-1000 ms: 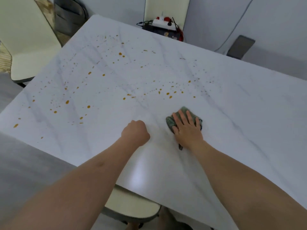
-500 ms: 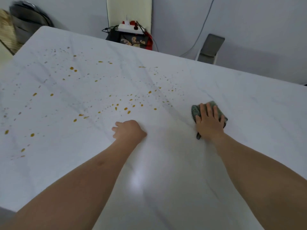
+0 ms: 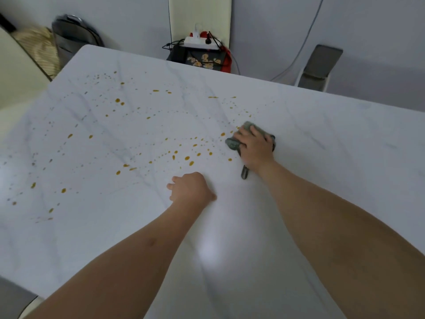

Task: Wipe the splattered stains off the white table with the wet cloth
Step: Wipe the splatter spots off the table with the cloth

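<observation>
Where the white table (image 3: 345, 157) runs toward the grey wall, orange stains (image 3: 187, 158) dot its left and centre; power strip (image 3: 200, 41) sits beyond the far edge. R hand (image 3: 255, 148) palm-down, fingers spread, presses grey cloth (image 3: 232, 143) at the stains' right edge. L hand (image 3: 190, 188) fisted, holding nothing, resting on table.

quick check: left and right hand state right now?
Left hand: closed in a fist, holding nothing, resting on the table.
Right hand: open, palm and fingers pressing the cloth onto the table.
</observation>
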The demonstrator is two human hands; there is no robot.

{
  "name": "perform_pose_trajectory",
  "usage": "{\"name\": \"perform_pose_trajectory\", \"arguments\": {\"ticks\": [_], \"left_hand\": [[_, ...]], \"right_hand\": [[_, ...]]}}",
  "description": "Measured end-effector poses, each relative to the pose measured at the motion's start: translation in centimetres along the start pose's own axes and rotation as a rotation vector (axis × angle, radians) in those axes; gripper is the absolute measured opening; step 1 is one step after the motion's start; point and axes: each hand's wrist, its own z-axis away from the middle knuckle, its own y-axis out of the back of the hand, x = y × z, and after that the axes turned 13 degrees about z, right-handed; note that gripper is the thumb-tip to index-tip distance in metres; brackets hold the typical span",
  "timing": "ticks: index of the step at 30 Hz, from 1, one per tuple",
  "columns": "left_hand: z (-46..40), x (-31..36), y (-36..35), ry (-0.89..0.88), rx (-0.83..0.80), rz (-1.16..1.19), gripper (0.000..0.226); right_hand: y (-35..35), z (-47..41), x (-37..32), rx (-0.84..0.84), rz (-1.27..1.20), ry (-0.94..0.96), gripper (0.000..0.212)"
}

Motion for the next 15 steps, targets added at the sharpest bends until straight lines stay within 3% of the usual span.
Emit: {"name": "perform_pose_trajectory", "arguments": {"ticks": [5, 9, 11, 13, 15], "left_hand": [[0.8, -0.1, 0.1, -0.035, 0.039, 0.031, 0.048], [1.0, -0.3, 0.0, -0.029, 0.032, 0.052, 0.049], [0.7, -0.2, 0.1, -0.032, 0.01, 0.022, 0.052], [0.5, -0.3, 0.0, -0.039, 0.001, -0.009, 0.055], [0.4, -0.3, 0.1, -0.049, 0.002, -0.022, 0.053]], "right_hand": [[-1.5, 3.3, -6.5, 0.0, -0.366, 0.096, 0.038], [0.3, 5.0, -6.3, -0.161, -0.856, -0.062, 0.029], [1.7, 4.3, -4.4, -0.133, -1.024, -0.163, 0.026], [2.9, 3.3, -1.9, -0.004, -0.875, -0.188, 0.025], [3.6, 2.1, 1.2, 0.173, -0.414, -0.161, 0.036]]}}
